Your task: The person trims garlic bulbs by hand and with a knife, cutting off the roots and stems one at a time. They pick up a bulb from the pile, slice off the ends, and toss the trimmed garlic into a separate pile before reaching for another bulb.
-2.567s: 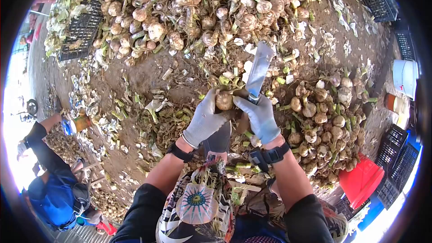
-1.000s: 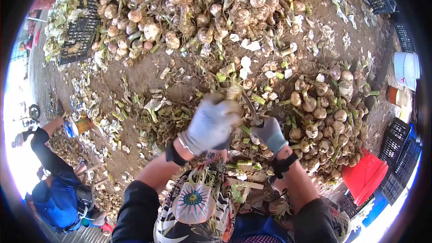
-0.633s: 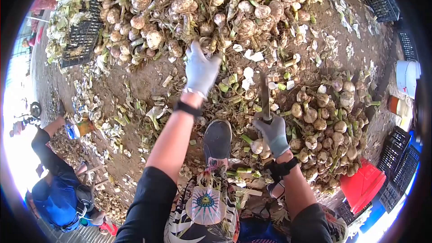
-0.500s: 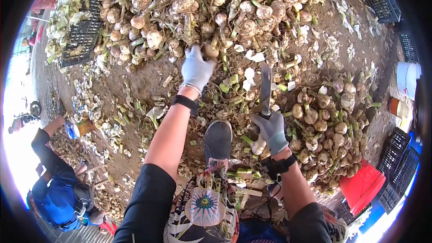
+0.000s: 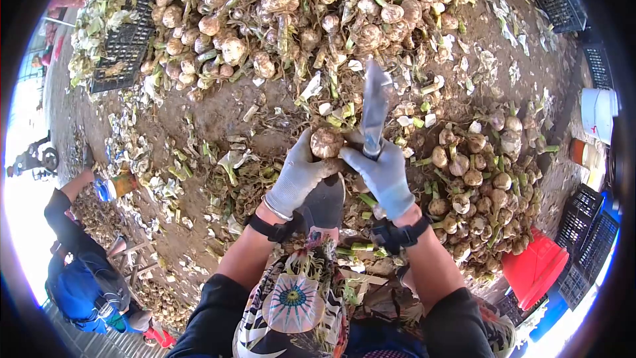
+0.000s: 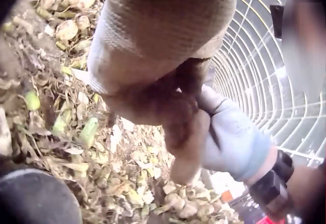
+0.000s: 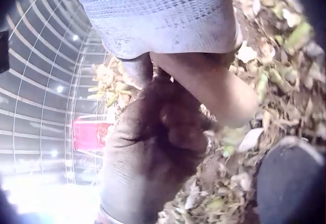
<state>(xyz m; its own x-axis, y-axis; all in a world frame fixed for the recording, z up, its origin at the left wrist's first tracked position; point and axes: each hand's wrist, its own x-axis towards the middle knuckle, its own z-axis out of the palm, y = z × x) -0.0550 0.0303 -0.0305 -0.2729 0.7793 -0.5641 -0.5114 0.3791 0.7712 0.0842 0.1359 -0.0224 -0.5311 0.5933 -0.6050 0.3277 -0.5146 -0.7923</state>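
Both hands wear pale grey gloves and meet in front of the body in the head view. The left hand holds a round, soil-stained garlic bulb at its fingertips. Right beside it, the right hand grips a knife whose broad metal blade points forward and up. The right thumb lies close to the bulb. In the left wrist view the left glove covers most of the bulb. The right wrist view shows the right glove over the shaded left palm.
A large heap of untrimmed garlic lies ahead, a smaller pile of bulbs to the right. Trimmings litter the ground. A red bucket, white bucket and black crates stand right. Another person sits at left.
The left hand reached forward to the large heap, took a garlic bulb and came back to the middle. The right hand moved slightly left and up with the knife, beside the bulb.
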